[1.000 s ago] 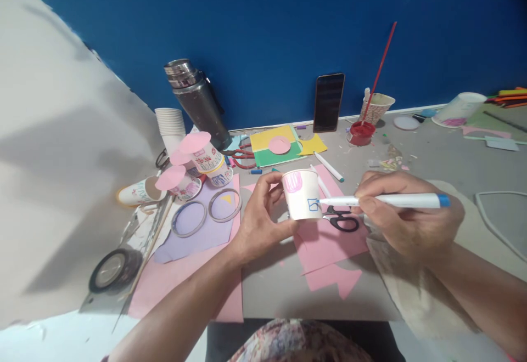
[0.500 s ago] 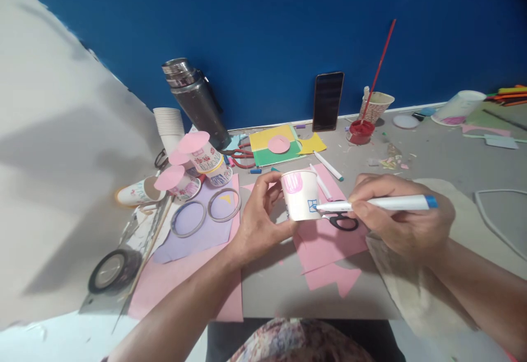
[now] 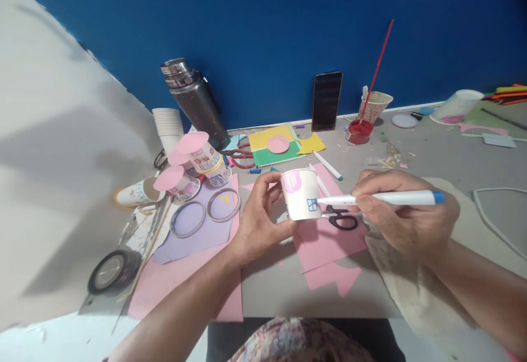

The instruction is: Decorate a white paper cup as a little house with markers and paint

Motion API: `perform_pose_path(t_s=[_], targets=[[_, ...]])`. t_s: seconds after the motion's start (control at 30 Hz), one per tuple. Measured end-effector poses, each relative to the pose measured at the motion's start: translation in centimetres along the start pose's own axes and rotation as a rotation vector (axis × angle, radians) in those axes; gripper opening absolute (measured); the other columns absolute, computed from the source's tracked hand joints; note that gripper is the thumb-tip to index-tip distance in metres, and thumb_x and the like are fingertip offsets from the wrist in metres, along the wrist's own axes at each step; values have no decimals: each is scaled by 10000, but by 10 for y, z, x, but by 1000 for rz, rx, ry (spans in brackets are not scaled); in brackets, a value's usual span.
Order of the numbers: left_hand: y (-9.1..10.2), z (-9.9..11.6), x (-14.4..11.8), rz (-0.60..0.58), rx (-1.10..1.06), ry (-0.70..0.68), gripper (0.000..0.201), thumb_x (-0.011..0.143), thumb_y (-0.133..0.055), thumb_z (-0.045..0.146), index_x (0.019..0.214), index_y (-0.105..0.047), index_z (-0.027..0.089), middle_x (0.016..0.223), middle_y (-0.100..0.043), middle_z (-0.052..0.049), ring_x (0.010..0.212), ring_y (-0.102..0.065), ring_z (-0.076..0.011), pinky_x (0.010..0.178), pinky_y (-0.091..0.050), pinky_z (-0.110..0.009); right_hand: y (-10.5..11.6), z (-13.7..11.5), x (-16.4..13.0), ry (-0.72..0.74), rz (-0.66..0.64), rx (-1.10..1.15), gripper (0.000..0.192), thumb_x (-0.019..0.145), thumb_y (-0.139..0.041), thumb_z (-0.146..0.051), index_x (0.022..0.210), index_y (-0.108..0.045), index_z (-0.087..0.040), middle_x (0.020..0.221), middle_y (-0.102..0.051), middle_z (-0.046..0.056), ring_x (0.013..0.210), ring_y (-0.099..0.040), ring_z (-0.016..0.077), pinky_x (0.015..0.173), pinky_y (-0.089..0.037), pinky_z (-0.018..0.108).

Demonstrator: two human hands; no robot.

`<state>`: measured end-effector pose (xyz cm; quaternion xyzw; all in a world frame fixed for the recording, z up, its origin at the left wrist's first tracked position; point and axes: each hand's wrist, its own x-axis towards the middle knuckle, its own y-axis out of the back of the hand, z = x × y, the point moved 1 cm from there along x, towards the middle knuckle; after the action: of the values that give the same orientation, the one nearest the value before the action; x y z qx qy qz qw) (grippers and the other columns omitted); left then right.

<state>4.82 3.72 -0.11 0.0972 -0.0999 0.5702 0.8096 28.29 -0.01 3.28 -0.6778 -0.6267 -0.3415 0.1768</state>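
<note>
While the left hand [image 3: 259, 214] clamps a paper cup [image 3: 301, 194] upright just above the table [image 3: 432, 153], the right hand [image 3: 405, 214] pinches a blue-capped marker [image 3: 381, 198], its tip touching a small blue window on the cup's wall at 3 o'clock; the step in hand looks like drawing on the cup; a pink scribble sits near the rim at 9 o'clock of the window; black scissors [image 3: 341, 219] lie on pink paper [image 3: 329, 241] just beneath the marker; decorated cups [image 3: 197, 162] crowd at 9 o'clock; the next stroke probably calls for a steady cup and light tip pressure, since the thin wall would dent.
</note>
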Motion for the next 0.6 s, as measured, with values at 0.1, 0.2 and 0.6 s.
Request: perform_pose_path(t_s=[0.1, 0.2, 0.6], targets=[[0, 0, 0, -1, -2, -4, 622, 735, -858, 197, 1250, -512, 252, 1312, -588, -73, 1302, -644, -282, 1225, -464, -501, 0, 0, 0, -6, -4, -2, 131, 877, -728, -83, 881, -740, -213, 645, -672, -24, 493, -618, 151, 432, -444, 303], [0, -1, 0, -7, -6, -4, 633, 741, -860, 188, 1265, -511, 254, 1328, -587, -75, 1306, -647, -284, 1211, -479, -497, -1, 0, 1, 7, -6, -9, 128, 883, -724, -85, 879, -739, -212, 651, -678, -17, 490, -612, 148, 434, -442, 301], [2, -2, -1, -4, 7, 11, 636, 753, -868, 224, 1278, -509, 262, 1366, -600, -86, 1332, -640, -288, 1192, -498, -472, 2, 2, -2, -22, -83, 3, 153, 882, -702, -72, 871, -730, -222, 674, -679, -23, 520, -594, 140, 465, -426, 307]])
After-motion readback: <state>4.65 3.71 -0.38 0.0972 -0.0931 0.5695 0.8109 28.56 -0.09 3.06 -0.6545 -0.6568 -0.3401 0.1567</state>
